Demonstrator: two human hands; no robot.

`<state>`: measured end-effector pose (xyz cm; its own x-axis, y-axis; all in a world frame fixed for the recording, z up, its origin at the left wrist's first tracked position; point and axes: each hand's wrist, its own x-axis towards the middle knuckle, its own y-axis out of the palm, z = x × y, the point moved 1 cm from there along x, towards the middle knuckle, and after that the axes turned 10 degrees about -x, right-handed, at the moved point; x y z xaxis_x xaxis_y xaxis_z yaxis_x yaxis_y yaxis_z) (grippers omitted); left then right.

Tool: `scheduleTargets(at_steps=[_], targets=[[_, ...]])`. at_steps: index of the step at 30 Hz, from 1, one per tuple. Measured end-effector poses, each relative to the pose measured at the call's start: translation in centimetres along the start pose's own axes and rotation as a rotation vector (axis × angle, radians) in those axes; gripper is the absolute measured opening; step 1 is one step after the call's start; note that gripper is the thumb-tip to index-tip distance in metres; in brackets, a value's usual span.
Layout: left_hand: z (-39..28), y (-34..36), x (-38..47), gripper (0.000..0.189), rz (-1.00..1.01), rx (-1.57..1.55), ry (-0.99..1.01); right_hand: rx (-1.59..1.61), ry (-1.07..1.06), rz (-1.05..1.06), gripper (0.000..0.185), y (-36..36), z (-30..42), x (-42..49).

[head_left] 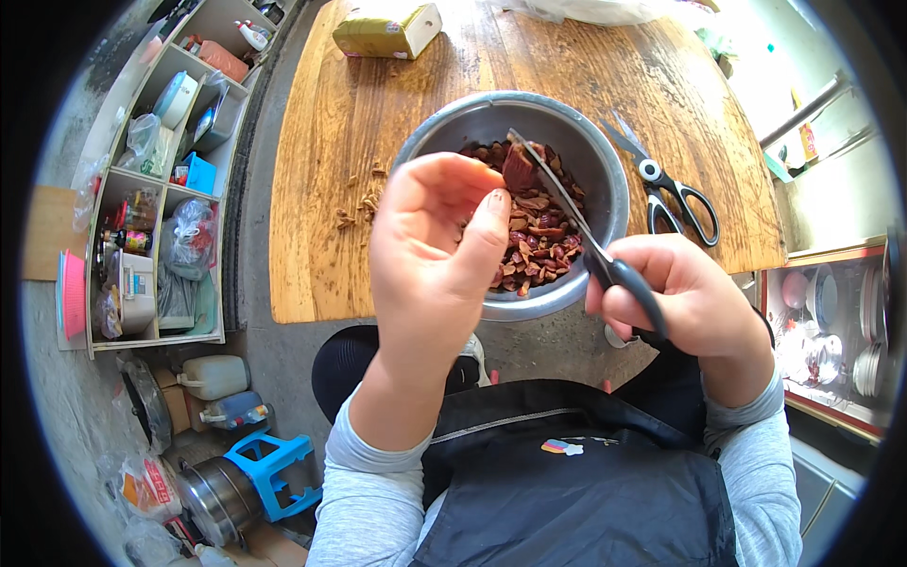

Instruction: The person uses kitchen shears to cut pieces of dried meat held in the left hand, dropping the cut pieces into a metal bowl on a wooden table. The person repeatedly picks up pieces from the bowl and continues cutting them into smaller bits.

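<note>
A metal bowl (618,191) stands at the near edge of the wooden table, partly filled with cut pieces of reddish-brown dried fruit (535,234) that look like jujubes. My right hand (673,290) grips black-handled scissors (563,195), their blades reaching over the bowl. Beside the blades, a larger reddish piece of dried fruit (519,169) shows at the fingertips of my left hand (453,234), which seems to hold it. The curled fingers partly hide that contact. A second pair of scissors (650,170), with black and white handles, lies on the table right of the bowl.
Small brown pits or scraps (368,202) lie on the wooden table (319,142) left of the bowl. A tissue pack (386,32) is at the far side, near a plastic bag (595,8). Shelves (159,181) stand left; a blue stool (273,471) is on the floor.
</note>
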<state>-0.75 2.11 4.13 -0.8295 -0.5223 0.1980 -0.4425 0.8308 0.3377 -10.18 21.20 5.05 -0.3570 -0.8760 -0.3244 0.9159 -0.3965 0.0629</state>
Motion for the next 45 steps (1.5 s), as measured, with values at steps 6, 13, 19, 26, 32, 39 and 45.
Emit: scheduleTargets(at_steps=[6, 13, 19, 26, 32, 39, 45], targets=[[1.2, -0.4, -0.1, 0.034, -0.028, 0.481, 0.513, -0.332, 0.005, -0.136, 0.019, 1.3, 0.7, -0.5], [0.3, -0.2, -0.1, 0.020, -0.063, -0.057, 0.046, -0.091, 0.006, -0.008, 0.023, 1.0, 0.4, -0.3], [1.1, -1.8, 0.7, 0.018, 0.060, -0.665, -0.291, 0.084, -0.077, 0.024, 0.025, 0.4, -0.4, 0.2], [0.6, -0.8, -0.2, 0.020, 0.109, -0.694, -0.341, -0.875, -0.146, -0.430, 0.057, 1.3, 1.6, -1.0], [0.9, -0.2, -0.7, 0.018, 0.141, -0.775, -0.435, -0.961, -0.160, -0.396, 0.059, 1.7, 1.7, -1.2], [1.1, -0.3, -0.5, 0.016, 0.129, -0.796, -0.455, -0.881, -0.200, -0.394, 0.036, 1.7, 0.8, -1.0], [1.5, -0.8, -0.2, 0.015, 0.109, -0.840, -0.541, -0.782, -0.140, -0.299, 0.029, 1.4, 1.1, -1.1]])
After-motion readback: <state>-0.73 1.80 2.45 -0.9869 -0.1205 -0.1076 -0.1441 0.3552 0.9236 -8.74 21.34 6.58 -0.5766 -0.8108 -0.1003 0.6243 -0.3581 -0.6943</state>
